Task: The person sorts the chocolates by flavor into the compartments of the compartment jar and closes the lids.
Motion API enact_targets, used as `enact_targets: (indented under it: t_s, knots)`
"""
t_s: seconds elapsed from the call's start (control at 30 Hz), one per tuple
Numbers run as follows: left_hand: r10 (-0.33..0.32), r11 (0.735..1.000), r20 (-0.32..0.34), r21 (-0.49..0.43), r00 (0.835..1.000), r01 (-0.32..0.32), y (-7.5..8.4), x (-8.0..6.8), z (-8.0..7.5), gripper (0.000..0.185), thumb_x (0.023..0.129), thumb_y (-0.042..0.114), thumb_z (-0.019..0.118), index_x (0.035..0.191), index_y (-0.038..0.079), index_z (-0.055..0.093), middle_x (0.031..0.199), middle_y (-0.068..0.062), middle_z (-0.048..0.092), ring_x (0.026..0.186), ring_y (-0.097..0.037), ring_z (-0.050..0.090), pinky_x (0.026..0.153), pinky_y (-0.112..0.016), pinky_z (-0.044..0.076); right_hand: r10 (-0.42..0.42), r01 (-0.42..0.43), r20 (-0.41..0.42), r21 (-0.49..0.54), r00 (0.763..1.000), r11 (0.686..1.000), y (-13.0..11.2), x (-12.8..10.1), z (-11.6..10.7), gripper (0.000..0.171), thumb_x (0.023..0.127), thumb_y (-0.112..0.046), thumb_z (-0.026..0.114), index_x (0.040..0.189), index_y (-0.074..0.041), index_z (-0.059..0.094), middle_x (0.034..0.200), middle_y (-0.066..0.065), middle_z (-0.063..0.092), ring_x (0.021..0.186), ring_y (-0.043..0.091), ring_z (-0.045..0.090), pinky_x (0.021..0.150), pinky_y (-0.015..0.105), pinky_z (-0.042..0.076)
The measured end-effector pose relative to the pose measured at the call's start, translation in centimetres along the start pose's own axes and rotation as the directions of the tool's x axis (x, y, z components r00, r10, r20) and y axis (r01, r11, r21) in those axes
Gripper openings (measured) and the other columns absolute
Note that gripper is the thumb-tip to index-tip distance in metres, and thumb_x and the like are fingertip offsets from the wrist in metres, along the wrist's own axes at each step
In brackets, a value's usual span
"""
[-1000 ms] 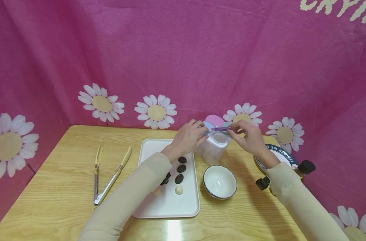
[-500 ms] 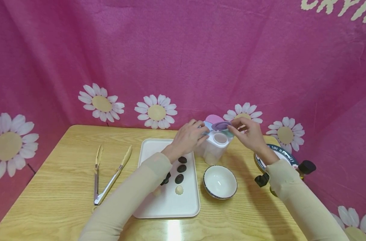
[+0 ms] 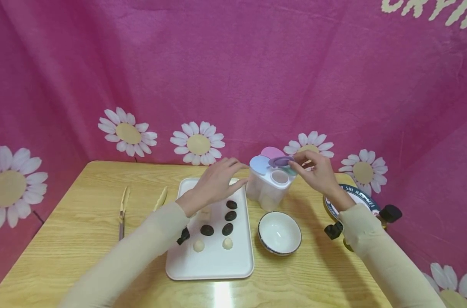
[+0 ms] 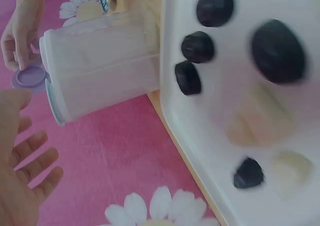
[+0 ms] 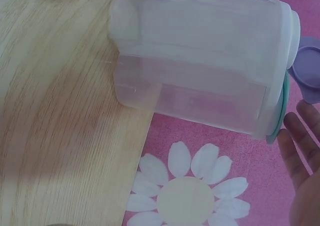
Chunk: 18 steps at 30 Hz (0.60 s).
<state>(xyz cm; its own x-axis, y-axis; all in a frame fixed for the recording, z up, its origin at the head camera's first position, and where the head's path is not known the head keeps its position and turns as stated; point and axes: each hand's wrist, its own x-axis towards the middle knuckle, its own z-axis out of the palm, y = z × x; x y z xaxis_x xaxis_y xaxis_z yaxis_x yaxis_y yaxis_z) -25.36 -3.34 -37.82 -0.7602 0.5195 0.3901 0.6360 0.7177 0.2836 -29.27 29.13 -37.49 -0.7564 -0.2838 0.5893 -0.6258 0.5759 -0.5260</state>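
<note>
just now the left hand (image 3: 214, 184) has let go of the seasoning container (image 3: 270, 184) and drifted back over the white tray (image 3: 210, 265), so the container stands on its own on the counter (image 3: 83, 239), no longer braced. that hand hovers with fingers spread and straight, holding nothing, above the dark and pale pieces on the tray. the right hand (image 3: 318, 173) stays up at the container's top, thumb and forefinger pinching the small purple lid (image 3: 281, 161), which is flipped up off its round opening; the blue and pink lids beside it look closed. the container sits just behind the white bowl (image 3: 279, 233) and just right of the tray. tongs (image 3: 122, 214) lie well off to the left, partly behind the sleeve.
</note>
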Motion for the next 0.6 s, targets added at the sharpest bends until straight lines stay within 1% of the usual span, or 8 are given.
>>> enact_targets:
  t_s: [0.1, 0.27, 0.5, 0.6]
  knots:
    - [-0.034, 0.999, -0.024, 0.031, 0.999, 0.035, -0.6, -2.4, -1.1, 0.04, 0.101, 0.037, 0.07, 0.135, 0.016, 0.069, 0.125, -0.004, 0.07, 0.114, -0.025, 0.067, 0.093, -0.041, 0.058, 0.001, -0.001, 0.003, -0.001, 1.0, 1.0, -0.1, 0.0, 0.0, 0.01, 0.089, -0.002, 0.081, 0.098, -0.001, 0.076, 0.092, 0.015, 0.077, 0.08, -0.008, 0.061, 0.071, 0.009, 0.052]
    - [-0.122, 0.991, -0.032, 0.053, 0.992, 0.123, -2.2, -6.9, -3.0, 0.043, 0.098, 0.036, 0.074, 0.133, 0.013, 0.07, 0.126, -0.007, 0.072, 0.118, -0.028, 0.067, 0.097, -0.047, 0.058, 0.004, -0.004, 0.008, -0.001, 1.0, 1.0, -0.1, 0.0, 0.0, 0.011, 0.089, -0.002, 0.081, 0.099, -0.002, 0.076, 0.093, 0.015, 0.077, 0.08, -0.007, 0.061, 0.072, 0.01, 0.053]
    - [-0.224, 0.968, -0.062, 0.104, 0.973, 0.23, -5.2, -13.2, -5.1, 0.045, 0.095, 0.031, 0.078, 0.132, 0.007, 0.07, 0.12, -0.014, 0.072, 0.114, -0.035, 0.067, 0.094, -0.053, 0.058, -0.004, 0.005, 0.021, -0.009, 1.0, 1.0, 0.1, 0.0, -0.2, 0.01, 0.09, -0.003, 0.08, 0.1, -0.002, 0.076, 0.094, 0.015, 0.077, 0.081, -0.005, 0.062, 0.072, 0.012, 0.054]
    - [-0.265, 0.953, -0.071, 0.136, 0.962, 0.272, -6.3, -15.6, -5.8, 0.048, 0.094, 0.032, 0.078, 0.132, 0.004, 0.069, 0.121, -0.019, 0.072, 0.113, -0.039, 0.067, 0.093, -0.057, 0.058, -0.002, 0.003, 0.026, -0.014, 1.0, 1.0, 0.1, 0.0, -0.3, 0.01, 0.091, -0.003, 0.08, 0.1, -0.002, 0.076, 0.094, 0.015, 0.077, 0.081, -0.005, 0.062, 0.072, 0.014, 0.055]
